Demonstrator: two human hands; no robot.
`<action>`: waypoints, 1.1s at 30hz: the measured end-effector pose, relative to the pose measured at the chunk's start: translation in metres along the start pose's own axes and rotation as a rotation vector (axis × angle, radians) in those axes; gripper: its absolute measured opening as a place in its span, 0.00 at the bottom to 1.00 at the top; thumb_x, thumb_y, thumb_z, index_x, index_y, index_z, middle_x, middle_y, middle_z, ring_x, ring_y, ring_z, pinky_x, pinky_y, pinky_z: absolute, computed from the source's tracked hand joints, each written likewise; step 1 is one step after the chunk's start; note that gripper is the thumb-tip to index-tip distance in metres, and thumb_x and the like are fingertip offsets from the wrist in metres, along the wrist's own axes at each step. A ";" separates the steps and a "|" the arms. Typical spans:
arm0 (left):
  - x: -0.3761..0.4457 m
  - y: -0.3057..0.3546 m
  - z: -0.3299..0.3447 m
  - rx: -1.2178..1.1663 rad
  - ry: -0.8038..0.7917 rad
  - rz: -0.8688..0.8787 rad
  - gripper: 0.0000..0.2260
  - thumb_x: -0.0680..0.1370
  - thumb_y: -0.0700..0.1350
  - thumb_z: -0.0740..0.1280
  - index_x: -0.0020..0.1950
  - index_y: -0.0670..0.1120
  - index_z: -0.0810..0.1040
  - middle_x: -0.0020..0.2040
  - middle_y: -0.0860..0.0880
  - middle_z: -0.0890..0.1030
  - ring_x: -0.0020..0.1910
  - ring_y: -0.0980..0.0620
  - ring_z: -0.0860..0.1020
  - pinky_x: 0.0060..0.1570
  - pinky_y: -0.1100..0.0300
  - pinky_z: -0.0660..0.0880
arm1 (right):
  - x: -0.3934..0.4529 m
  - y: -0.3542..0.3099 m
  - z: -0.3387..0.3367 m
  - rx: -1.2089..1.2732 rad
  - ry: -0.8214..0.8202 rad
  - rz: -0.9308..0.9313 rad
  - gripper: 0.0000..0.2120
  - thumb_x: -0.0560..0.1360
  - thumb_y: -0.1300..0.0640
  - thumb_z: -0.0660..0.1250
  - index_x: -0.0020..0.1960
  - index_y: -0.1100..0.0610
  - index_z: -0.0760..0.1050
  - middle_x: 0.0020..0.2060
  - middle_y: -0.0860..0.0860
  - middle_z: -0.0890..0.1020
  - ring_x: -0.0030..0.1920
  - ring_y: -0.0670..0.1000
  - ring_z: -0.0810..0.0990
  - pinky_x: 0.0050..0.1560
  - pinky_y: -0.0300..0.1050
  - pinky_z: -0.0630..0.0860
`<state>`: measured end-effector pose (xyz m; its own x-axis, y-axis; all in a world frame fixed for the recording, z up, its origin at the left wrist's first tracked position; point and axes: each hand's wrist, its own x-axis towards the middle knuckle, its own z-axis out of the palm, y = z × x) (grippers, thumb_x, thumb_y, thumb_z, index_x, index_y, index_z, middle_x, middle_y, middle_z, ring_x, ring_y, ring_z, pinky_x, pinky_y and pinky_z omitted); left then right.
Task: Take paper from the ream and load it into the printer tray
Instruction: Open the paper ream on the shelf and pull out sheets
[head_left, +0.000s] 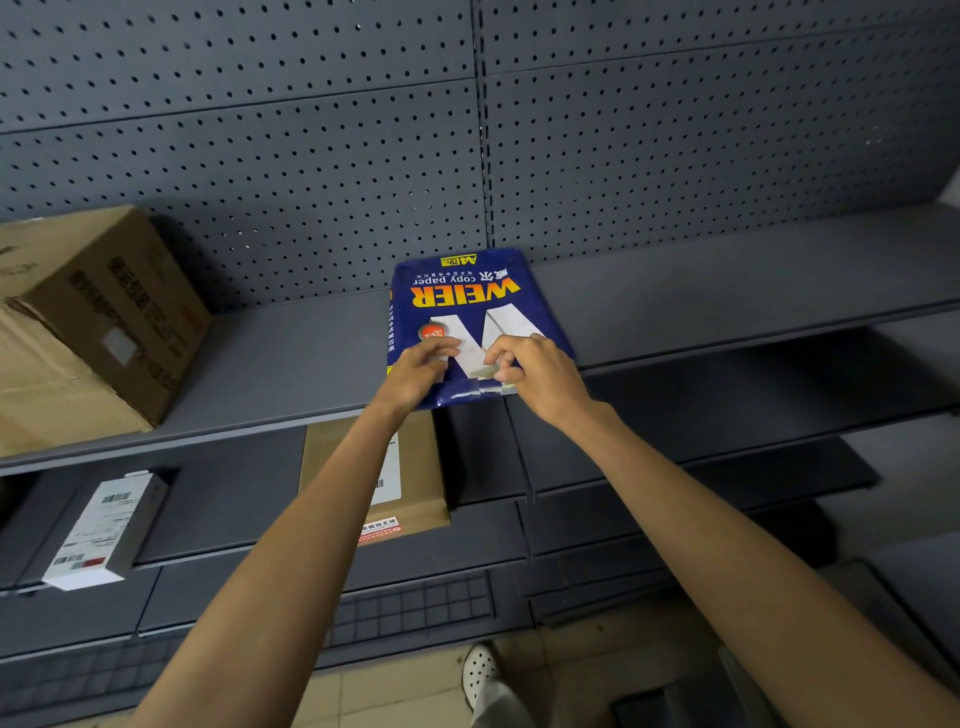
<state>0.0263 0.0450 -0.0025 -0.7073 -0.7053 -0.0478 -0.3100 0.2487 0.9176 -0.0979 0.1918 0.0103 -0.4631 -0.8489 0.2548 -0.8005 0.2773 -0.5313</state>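
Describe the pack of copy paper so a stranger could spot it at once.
Find the dark grey metal shelf under the pegboard wall. Near its front edge lies the flat blue-wrapped paper ream, both hands on its near end. Unlike the brown cardboard box to its left, it bears orange WEIER lettering and a large white W.

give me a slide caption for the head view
Both hands, left hand and right hand, work at the near end of a blue ream on a grey shelf.
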 end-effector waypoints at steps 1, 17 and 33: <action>0.000 -0.001 0.000 -0.006 0.003 0.001 0.15 0.84 0.34 0.57 0.67 0.43 0.76 0.59 0.48 0.77 0.59 0.50 0.75 0.57 0.57 0.75 | -0.002 -0.001 -0.001 -0.003 -0.003 -0.005 0.08 0.78 0.62 0.69 0.56 0.55 0.82 0.43 0.51 0.85 0.50 0.51 0.80 0.47 0.53 0.81; -0.004 -0.011 0.004 0.316 -0.006 0.129 0.25 0.77 0.48 0.74 0.71 0.47 0.72 0.71 0.46 0.72 0.70 0.47 0.70 0.60 0.56 0.76 | -0.010 -0.015 -0.037 0.022 0.147 -0.146 0.05 0.78 0.56 0.68 0.52 0.49 0.79 0.42 0.41 0.76 0.44 0.45 0.77 0.39 0.40 0.75; -0.040 -0.032 0.004 0.727 0.082 0.483 0.24 0.77 0.43 0.73 0.73 0.48 0.72 0.70 0.48 0.75 0.70 0.47 0.72 0.70 0.49 0.69 | -0.017 0.017 0.020 -0.272 -0.041 -0.085 0.30 0.71 0.57 0.77 0.69 0.49 0.70 0.63 0.50 0.76 0.64 0.54 0.74 0.64 0.50 0.73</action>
<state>0.0617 0.0675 -0.0318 -0.8268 -0.4520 0.3348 -0.3364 0.8744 0.3498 -0.0962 0.2024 -0.0189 -0.3783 -0.8904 0.2530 -0.9112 0.3100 -0.2714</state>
